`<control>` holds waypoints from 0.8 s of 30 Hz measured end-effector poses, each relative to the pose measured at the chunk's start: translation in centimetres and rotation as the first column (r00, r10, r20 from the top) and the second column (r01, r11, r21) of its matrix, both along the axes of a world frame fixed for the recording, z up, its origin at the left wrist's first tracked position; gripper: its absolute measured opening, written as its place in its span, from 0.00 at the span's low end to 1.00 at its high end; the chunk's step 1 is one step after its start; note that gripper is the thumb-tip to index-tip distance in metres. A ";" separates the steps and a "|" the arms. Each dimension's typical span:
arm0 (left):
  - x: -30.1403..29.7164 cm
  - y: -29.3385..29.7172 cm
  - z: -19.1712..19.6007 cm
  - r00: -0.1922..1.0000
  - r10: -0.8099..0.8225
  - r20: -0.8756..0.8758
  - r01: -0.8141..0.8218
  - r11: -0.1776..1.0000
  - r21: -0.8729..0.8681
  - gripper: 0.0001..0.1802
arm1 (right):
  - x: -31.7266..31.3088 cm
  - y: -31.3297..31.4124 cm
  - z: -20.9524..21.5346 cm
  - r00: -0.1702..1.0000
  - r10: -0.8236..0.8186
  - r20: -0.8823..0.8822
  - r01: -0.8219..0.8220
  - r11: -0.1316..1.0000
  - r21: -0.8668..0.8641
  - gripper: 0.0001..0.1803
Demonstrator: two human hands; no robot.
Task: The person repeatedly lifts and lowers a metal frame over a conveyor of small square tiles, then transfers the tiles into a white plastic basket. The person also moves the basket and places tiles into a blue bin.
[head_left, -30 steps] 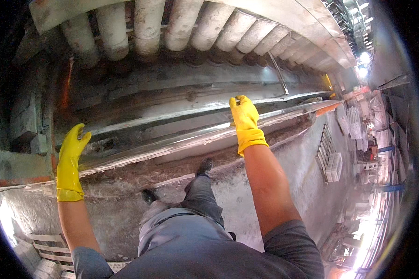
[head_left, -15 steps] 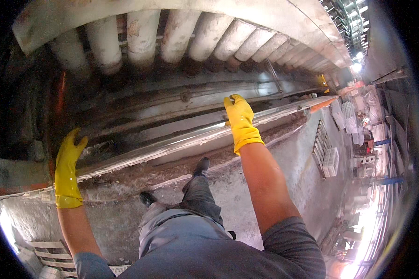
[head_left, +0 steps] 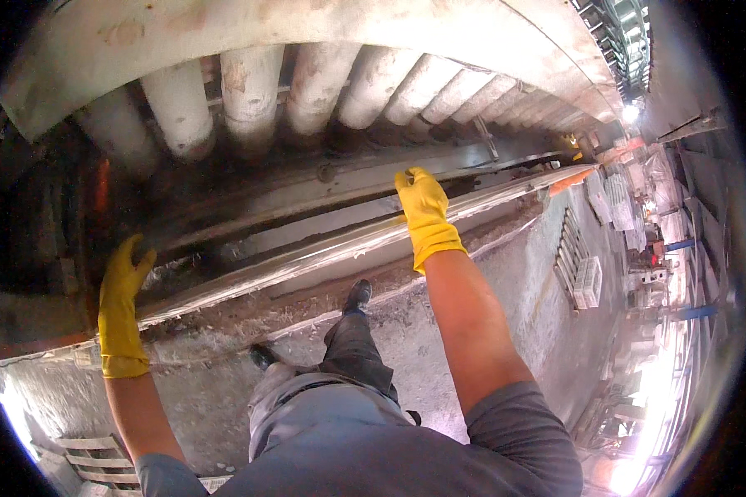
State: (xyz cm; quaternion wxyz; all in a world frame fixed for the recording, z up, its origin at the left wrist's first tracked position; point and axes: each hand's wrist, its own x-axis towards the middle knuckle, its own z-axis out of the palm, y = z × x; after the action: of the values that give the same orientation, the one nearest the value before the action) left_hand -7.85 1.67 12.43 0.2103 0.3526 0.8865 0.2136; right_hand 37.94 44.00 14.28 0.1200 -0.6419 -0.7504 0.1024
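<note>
A long shiny metal strip (head_left: pixel 307 261) runs from lower left to upper right along the front of a big machine. My right hand (head_left: pixel 427 211), in a yellow glove, lies on the strip with its fingers reaching over the far edge. My left hand (head_left: pixel 123 302), also in a yellow glove, rests palm-down against the strip's left end, fingers pointing up and thumb apart. Both forearms are bare. Behind the strip lies a dark steel bed (head_left: pixel 290 195). My legs and dark shoes (head_left: pixel 356 294) stand on the floor just below it.
A row of thick pale rollers (head_left: pixel 323 83) hangs above the bed under a curved grey cover (head_left: pixel 224 29). The dusty concrete floor (head_left: pixel 506 282) stretches right toward white crates (head_left: pixel 587 282) and a bright aisle. A wooden pallet (head_left: pixel 95 464) lies at lower left.
My left hand has dropped from a raised, spread pose onto the strip's left end. My right hand has stayed on the strip. The rollers now loom larger in the view.
</note>
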 end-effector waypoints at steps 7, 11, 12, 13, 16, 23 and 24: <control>-0.3 0.3 -0.8 0.996 0.022 -0.091 -0.026 0.999 -0.045 0.37 | -1.0 0.1 1.4 1.000 0.004 0.028 -0.002 0.999 -0.042 0.31; -0.3 -0.1 -0.8 0.995 -0.022 -0.099 0.017 0.999 -0.051 0.38 | -0.6 -0.3 1.6 0.998 0.031 0.047 -0.030 0.999 -0.012 0.32; -0.4 -0.2 -1.0 0.994 -0.022 -0.104 0.016 0.998 -0.060 0.39 | -0.3 -0.2 1.1 0.998 0.055 0.038 -0.056 0.998 0.020 0.32; -0.4 -0.2 -1.0 0.994 -0.027 -0.105 0.021 0.998 -0.064 0.39 | 0.3 -0.1 0.5 0.997 0.073 0.032 -0.075 0.996 0.058 0.32; 1.1 -1.0 0.7 0.999 -0.006 -0.052 0.005 1.000 -0.018 0.39 | 0.5 -0.6 0.2 0.998 0.045 0.039 -0.046 0.999 0.016 0.31; 1.8 -1.8 0.5 0.995 -0.016 -0.096 0.008 0.997 -0.076 0.41 | 1.2 -1.8 0.5 0.997 0.074 0.035 -0.074 0.997 0.005 0.31; 2.0 -1.7 0.6 0.995 -0.013 -0.102 0.005 0.996 -0.084 0.41 | 1.4 -2.1 0.6 0.996 0.078 0.032 -0.079 0.997 0.015 0.31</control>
State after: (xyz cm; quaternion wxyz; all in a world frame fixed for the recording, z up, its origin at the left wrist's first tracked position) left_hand -5.87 -0.07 13.07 0.1800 0.3579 0.9027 0.1569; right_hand 39.31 41.95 14.90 0.1092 -0.6125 -0.7776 0.0907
